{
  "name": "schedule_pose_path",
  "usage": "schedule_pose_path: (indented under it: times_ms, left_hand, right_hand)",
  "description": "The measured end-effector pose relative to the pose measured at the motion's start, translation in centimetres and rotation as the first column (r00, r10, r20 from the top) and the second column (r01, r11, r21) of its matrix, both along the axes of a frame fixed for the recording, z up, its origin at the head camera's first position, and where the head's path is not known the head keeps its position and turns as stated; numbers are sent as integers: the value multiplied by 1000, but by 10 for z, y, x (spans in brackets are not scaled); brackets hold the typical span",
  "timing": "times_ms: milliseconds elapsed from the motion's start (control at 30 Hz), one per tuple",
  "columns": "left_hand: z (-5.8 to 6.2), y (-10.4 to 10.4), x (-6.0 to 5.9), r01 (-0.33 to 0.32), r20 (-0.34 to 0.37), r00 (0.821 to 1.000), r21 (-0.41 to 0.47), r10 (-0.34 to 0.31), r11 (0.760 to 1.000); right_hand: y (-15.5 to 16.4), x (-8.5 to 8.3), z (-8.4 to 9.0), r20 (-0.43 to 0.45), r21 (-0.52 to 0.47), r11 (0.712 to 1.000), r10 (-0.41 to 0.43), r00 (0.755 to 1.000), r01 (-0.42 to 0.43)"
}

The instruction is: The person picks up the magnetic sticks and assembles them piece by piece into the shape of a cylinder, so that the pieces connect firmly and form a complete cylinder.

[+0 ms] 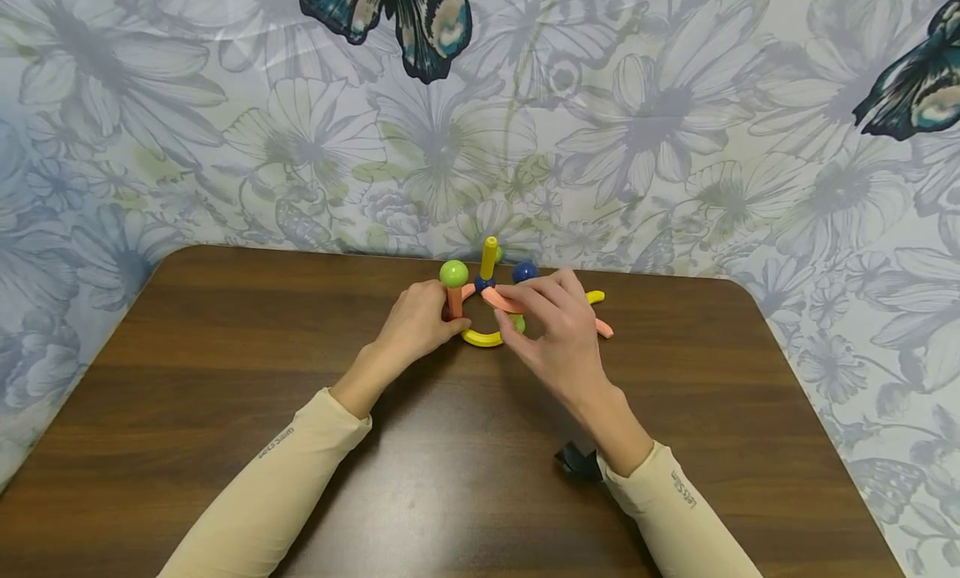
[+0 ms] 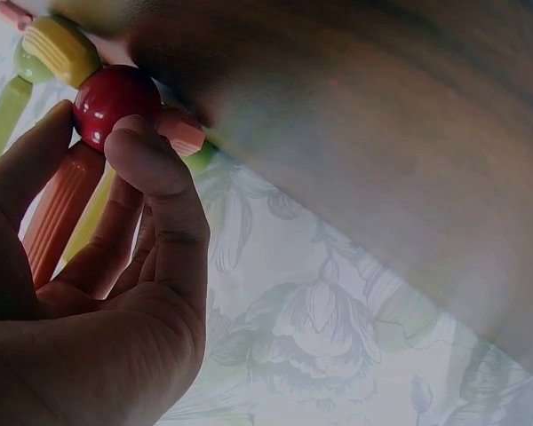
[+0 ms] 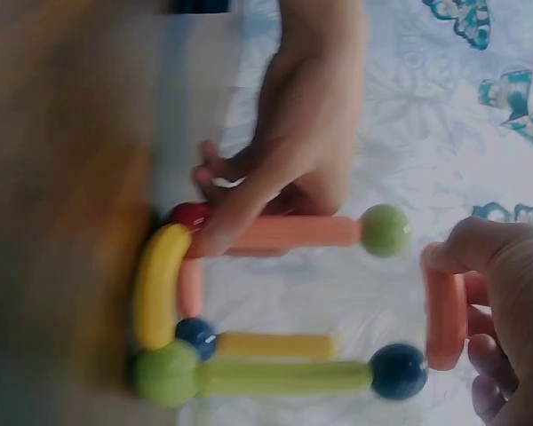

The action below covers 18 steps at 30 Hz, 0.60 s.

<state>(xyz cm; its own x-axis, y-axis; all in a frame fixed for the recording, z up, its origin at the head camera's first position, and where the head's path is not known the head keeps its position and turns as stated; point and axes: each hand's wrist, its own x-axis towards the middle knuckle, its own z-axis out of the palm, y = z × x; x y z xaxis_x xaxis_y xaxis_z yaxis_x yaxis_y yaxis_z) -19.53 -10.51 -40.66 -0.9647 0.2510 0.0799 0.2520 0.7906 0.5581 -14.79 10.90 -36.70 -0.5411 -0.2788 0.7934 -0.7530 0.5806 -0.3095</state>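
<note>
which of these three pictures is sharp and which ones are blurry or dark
Head view: sharp and evenly lit, with soft glare on the table. Left wrist view: dim, the left hand in shadow, the table a blur. Right wrist view: soft throughout, smeared most at the table edge; the right hand is blurred.

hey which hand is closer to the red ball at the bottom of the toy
Left. The left hand grips the orange stick, a fingertip touching the red ball at its base. The right hand is apart from it, holding a loose orange stick up by the top balls.
</note>
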Motion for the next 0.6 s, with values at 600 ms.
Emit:
schedule_pose_path:
  times_ms: [600]
  left_hand:
    - [-1,0,0,6,0,1000,0,-6,1000]
  right_hand:
    - [-17,-16,7,68,93,995,29,997,-35]
